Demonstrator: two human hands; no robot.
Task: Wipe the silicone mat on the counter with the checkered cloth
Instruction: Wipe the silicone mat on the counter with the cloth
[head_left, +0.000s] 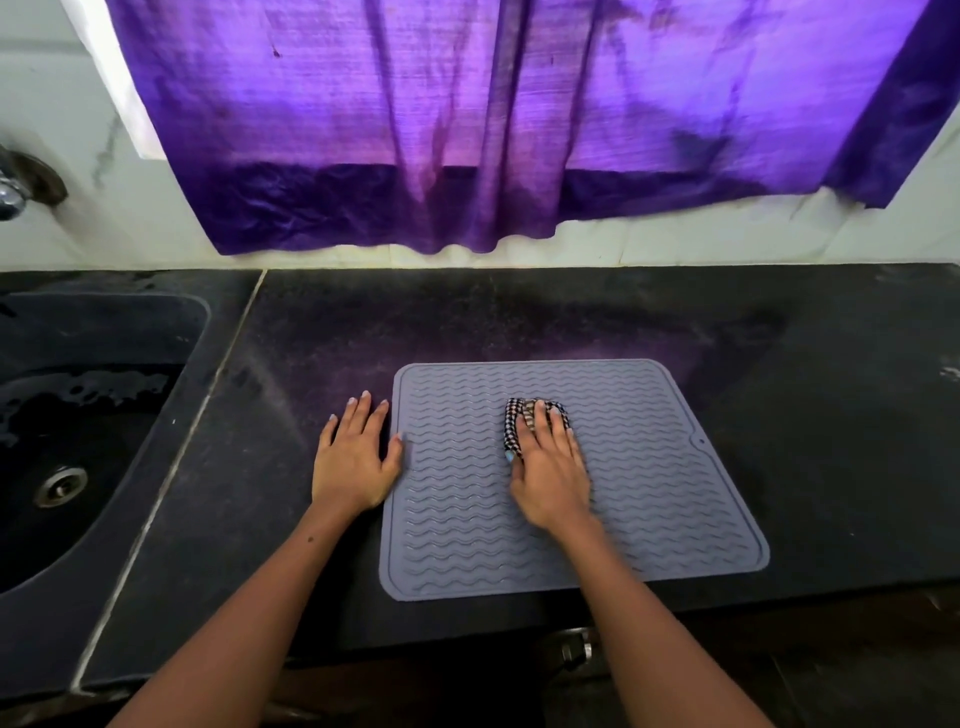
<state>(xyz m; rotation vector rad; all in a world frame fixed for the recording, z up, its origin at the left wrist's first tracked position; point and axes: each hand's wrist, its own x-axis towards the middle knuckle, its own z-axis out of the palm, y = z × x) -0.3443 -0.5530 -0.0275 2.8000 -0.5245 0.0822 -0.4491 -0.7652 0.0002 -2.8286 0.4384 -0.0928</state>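
Observation:
A grey silicone mat (649, 493) with wavy ridges lies flat on the black counter, near its front edge. The checkered black-and-white cloth (517, 421) is bunched up on the middle of the mat. My right hand (550, 478) presses down on the cloth, fingers spread over it, so most of the cloth is hidden under the palm. My left hand (356, 462) rests flat on the counter just left of the mat, fingers apart, with the thumb touching the mat's left edge.
A black sink (78, 441) with a metal drain (60, 486) is set into the counter at the left, a tap (13, 195) above it. A purple curtain (493, 130) hangs on the white wall behind. Dark counter (831, 389) stretches right of the mat.

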